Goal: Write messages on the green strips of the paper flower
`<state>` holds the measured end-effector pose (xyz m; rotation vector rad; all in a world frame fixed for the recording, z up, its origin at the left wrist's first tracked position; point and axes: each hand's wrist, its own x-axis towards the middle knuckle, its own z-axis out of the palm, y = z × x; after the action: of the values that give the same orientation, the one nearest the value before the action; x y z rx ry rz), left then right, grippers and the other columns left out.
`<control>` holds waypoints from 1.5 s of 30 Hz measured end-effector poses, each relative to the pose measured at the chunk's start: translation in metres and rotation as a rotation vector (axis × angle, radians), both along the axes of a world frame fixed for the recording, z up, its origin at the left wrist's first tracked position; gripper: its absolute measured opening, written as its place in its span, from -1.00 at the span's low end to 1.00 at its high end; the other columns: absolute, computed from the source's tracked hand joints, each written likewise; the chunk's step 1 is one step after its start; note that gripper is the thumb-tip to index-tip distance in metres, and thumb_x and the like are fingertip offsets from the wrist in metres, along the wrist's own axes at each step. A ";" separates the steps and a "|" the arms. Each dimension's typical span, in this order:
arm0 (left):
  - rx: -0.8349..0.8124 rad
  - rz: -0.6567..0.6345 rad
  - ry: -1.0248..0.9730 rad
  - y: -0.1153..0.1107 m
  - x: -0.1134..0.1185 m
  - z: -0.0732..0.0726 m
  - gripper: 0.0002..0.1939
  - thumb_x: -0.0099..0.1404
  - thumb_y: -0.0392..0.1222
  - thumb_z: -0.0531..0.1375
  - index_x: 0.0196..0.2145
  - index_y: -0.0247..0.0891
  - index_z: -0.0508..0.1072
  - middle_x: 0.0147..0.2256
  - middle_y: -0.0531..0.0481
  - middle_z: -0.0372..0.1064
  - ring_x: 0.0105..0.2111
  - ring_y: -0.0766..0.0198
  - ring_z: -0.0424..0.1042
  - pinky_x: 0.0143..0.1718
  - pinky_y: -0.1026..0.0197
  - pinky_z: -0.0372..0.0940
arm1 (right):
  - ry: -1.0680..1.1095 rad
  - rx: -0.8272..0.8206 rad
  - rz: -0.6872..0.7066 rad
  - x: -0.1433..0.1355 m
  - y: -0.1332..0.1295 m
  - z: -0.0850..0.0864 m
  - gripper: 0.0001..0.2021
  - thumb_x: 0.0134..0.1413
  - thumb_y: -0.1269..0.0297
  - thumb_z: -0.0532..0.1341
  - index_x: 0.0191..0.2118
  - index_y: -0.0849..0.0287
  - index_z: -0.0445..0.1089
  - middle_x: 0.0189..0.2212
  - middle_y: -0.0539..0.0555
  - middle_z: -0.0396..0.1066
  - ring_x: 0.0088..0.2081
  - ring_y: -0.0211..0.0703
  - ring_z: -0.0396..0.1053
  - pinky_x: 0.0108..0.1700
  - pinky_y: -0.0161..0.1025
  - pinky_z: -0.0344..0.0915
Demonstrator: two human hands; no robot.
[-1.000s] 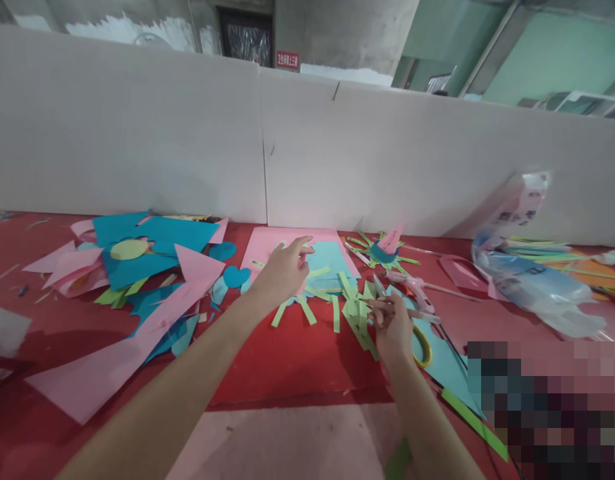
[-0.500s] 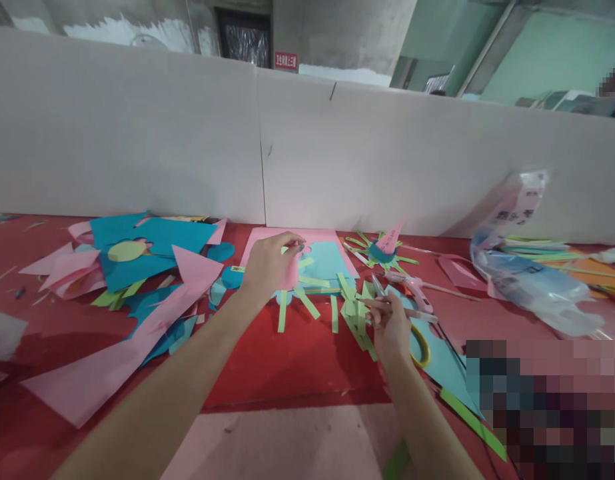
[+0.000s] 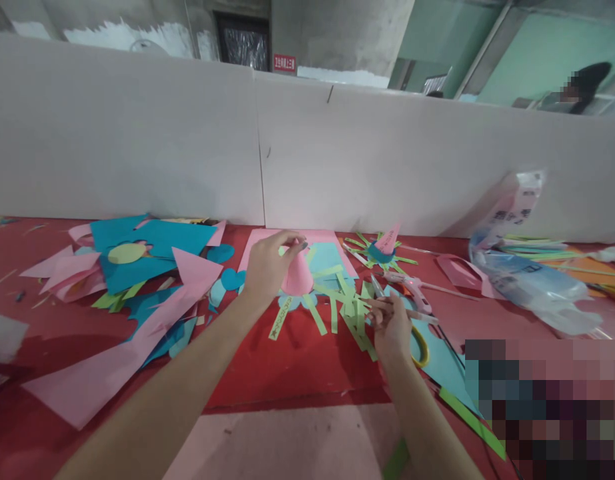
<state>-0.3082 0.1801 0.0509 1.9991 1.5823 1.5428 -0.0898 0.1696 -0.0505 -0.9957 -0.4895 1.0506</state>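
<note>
My left hand [image 3: 270, 267] pinches the tip of a pink paper cone [image 3: 299, 277]. The cone stands upright on a light blue scalloped paper base [image 3: 296, 302], from which green strips [image 3: 315, 315] stick out. One strip [image 3: 280, 320], at the front left, bears dark drawn marks. A slim pen [image 3: 422, 316] lies in my closed right hand [image 3: 393, 333], its tip pointing left over a heap of loose green strips [image 3: 354, 317]. Under and beside that hand are scissors with a yellow handle [image 3: 422, 350].
A pink glue gun [image 3: 417, 293] lies right of my right hand. Behind it sits a similar cone piece [image 3: 383, 251] with green rays. Pink and blue paper scraps [image 3: 160, 250] cover the left side. A plastic bag [image 3: 542, 287] lies right; a white partition [image 3: 362, 160] stands behind.
The cone piece has turned in my left hand, and the marked strip has swung from the left side round to the front. My right hand with the pen has hardly moved.
</note>
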 end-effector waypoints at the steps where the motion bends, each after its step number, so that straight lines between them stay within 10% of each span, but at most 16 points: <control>1: -0.011 -0.006 0.009 -0.001 0.001 -0.005 -0.91 0.15 -0.18 0.13 -0.38 -0.15 0.43 -0.35 0.09 0.45 -0.33 0.32 0.40 -0.25 0.27 0.23 | 0.006 0.002 0.007 0.000 0.000 0.001 -0.78 -0.10 0.24 0.16 -0.62 0.24 0.30 -0.75 -0.02 0.36 -0.81 -0.48 0.05 -0.70 -0.47 0.17; 17: -0.074 0.040 0.194 -0.045 -0.004 -0.061 -0.68 0.27 -0.18 -0.04 -0.02 -0.19 0.20 -0.05 -0.09 0.25 -0.02 0.18 0.22 -0.06 0.10 0.18 | -0.202 0.096 0.019 -0.015 -0.008 -0.002 -0.75 -0.05 0.19 0.17 -0.61 0.21 0.30 -0.85 -0.13 0.19 -0.80 -0.44 -0.02 -0.68 -0.41 0.15; 26: -0.169 -0.080 0.771 -0.097 0.025 -0.115 -0.59 0.25 -0.06 -0.01 0.04 -0.18 0.20 0.07 -0.11 0.16 0.05 0.14 0.15 0.03 0.04 0.11 | -0.471 0.150 0.196 -0.038 -0.021 0.003 -0.73 0.00 0.15 0.15 -0.61 0.17 0.25 -0.80 -0.13 0.20 -0.75 -0.37 0.14 -0.63 -0.38 0.15; 33: -0.264 0.054 0.807 -0.103 0.025 -0.124 -0.51 0.26 0.00 -0.08 0.09 -0.23 0.15 0.12 -0.18 0.09 0.10 0.01 0.06 0.04 -0.05 0.08 | -0.763 0.178 0.150 -0.047 -0.030 0.002 -0.83 0.02 0.17 0.13 -0.29 0.11 0.32 -0.40 0.03 0.43 -0.33 -0.19 0.38 -0.25 -0.27 0.27; 45: -0.287 0.077 0.823 -0.106 0.024 -0.121 -0.44 0.25 0.07 -0.11 0.10 -0.31 0.14 0.11 -0.19 0.10 0.12 0.01 0.03 0.08 -0.10 -0.01 | -0.881 0.217 0.256 -0.050 -0.031 -0.005 -0.84 0.00 0.17 0.14 -0.29 0.07 0.36 -0.44 0.02 0.37 -0.42 -0.19 0.32 -0.35 -0.28 0.27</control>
<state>-0.2847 0.0744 -0.0696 2.5572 1.9929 0.4279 -0.1401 0.1386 -0.0559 -1.1913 -1.4491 0.7103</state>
